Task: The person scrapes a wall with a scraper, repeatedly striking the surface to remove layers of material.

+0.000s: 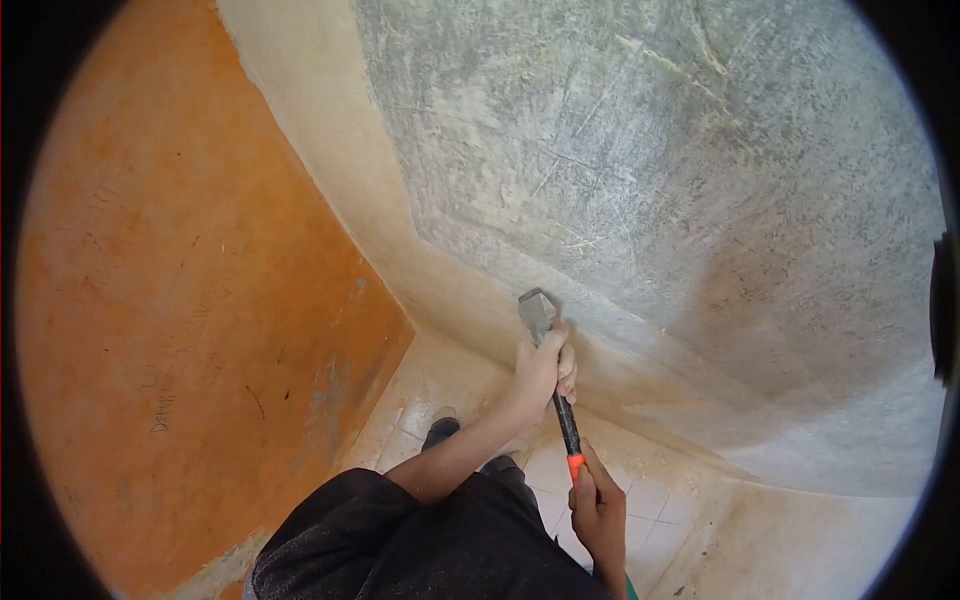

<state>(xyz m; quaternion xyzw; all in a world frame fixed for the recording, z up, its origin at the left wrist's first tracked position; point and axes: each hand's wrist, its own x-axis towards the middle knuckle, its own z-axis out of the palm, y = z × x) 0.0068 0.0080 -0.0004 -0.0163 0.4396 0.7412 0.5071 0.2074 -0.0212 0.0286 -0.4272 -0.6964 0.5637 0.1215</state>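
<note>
A: Where is the scraper (567,420) sitting?

B: It's lying just right of centre, its handle slanting down toward five o'clock. Its blade (537,308) is pointing up toward twelve and meeting the grey wall (640,180) or hovering just beside it; I can't tell which.

A: And the hands?

B: Both are clamping the handle. The left hand (548,368) is gripping close below the blade, at four o'clock from centre; the right hand (597,508) is wrapping the lower end, at five, beside the orange band (575,461).

A: What's worrying you?

B: The rough, scored surface, mainly. A raised ridge could be catching the edge, sending the blade skidding, and the left knuckles, riding so near the wall, could be taking the scrape. Loose bits could also be dropping on the foot (441,430) at half past six, or making the floor tiles (546,474) slippery.

A: Are you reading any writing?

B: Handwritten lettering (160,400) is running up the orange wall (120,250) around eight o'clock, perhaps starting with a D, but no word is coming clear. Fainter scrawls are showing toward nine. No brand or label is standing out on the tool.
</note>
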